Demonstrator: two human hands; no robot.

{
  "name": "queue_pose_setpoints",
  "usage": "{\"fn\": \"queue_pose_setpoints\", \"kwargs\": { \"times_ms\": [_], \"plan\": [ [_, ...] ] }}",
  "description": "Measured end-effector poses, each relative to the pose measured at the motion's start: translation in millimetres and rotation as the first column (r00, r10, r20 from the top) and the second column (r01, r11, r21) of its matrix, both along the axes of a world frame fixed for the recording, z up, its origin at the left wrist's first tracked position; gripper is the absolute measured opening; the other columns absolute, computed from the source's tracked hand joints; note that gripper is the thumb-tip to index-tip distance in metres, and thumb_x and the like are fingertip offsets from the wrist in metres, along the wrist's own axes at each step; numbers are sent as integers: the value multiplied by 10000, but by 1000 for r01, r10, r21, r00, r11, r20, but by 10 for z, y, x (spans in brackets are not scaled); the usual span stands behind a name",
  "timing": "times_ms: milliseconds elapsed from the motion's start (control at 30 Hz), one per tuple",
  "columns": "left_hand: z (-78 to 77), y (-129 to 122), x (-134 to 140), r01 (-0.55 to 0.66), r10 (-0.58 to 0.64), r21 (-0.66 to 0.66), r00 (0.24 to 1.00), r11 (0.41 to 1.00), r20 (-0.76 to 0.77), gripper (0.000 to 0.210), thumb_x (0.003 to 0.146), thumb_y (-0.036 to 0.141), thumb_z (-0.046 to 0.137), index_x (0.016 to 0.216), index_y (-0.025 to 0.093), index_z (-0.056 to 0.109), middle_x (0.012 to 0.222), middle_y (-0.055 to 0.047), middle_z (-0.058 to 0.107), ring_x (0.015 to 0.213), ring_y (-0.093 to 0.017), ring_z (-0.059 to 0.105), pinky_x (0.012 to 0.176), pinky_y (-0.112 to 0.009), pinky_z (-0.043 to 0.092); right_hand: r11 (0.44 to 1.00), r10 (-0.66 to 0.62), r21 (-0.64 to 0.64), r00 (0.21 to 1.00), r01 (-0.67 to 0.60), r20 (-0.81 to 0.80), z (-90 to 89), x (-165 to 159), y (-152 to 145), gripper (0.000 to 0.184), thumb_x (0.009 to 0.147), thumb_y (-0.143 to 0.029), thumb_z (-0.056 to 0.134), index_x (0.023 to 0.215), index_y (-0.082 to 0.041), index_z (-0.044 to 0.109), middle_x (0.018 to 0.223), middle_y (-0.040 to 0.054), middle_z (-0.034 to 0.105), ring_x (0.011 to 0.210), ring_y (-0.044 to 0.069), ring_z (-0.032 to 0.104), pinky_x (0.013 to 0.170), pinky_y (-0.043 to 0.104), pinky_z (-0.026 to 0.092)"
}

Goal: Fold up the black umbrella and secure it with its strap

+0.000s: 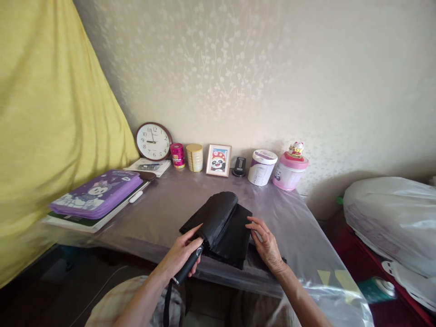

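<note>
A folded black umbrella lies slantwise at the table's near edge, its handle pointing toward me. My left hand is closed around it where the black handle meets the canopy; a wrist strap dangles below. Flat black fabric spreads out on both sides under the rolled part. At the right border of this fabric is my right hand, fingers apart and slightly bent, fingertips touching the edge. Whether its thumb presses on the cloth is unclear.
Plastic film covers the table. At left lie a purple case and books. Along the wall stand a clock, cans, a framed panda picture, a white tub and a pink tub. A bagged bundle sits at right.
</note>
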State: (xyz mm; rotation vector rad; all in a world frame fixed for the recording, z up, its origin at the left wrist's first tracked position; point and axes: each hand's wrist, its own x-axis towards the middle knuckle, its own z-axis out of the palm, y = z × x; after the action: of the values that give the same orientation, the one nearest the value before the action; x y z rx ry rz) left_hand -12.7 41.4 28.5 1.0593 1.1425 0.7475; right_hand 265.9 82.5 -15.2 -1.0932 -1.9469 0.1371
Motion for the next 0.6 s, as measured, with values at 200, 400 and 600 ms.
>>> {"fn": "queue_pose_setpoints", "kwargs": {
  "times_ms": [200, 400, 600],
  "plan": [
    [-33, 3, -6, -5, 5, -5, 1000, 1000, 9, 728, 834, 490, 453, 1428, 257, 104, 562, 8, 516, 404, -126, 475, 378, -224, 383, 1000, -8, -11, 997, 7, -82, -47, -15, -17, 192, 876, -160, 424, 1061, -193, 465, 1180, 81, 496, 1069, 135, 505, 903, 288, 427],
    [-33, 8, -10, -1, 1, -8, 1000, 1000, 24, 758, 835, 493, 455, 1433, 240, 63, 560, 7, 517, 409, -124, 480, 380, -221, 387, 999, 40, 23, 999, -40, -4, 34, -48, -52, 179, 880, -134, 417, 1010, -214, 509, 1199, 51, 483, 1054, 110, 509, 893, 249, 416],
    [-20, 19, -33, 3, -2, -5, 999, 1000, 49, 751, 835, 492, 460, 1432, 252, 71, 558, 9, 518, 408, -123, 480, 376, -218, 387, 996, 79, 24, 995, -80, 63, 56, 29, -47, 193, 885, -108, 401, 1011, -213, 502, 1152, 41, 513, 1016, 82, 525, 871, 206, 421]
  ]
}}
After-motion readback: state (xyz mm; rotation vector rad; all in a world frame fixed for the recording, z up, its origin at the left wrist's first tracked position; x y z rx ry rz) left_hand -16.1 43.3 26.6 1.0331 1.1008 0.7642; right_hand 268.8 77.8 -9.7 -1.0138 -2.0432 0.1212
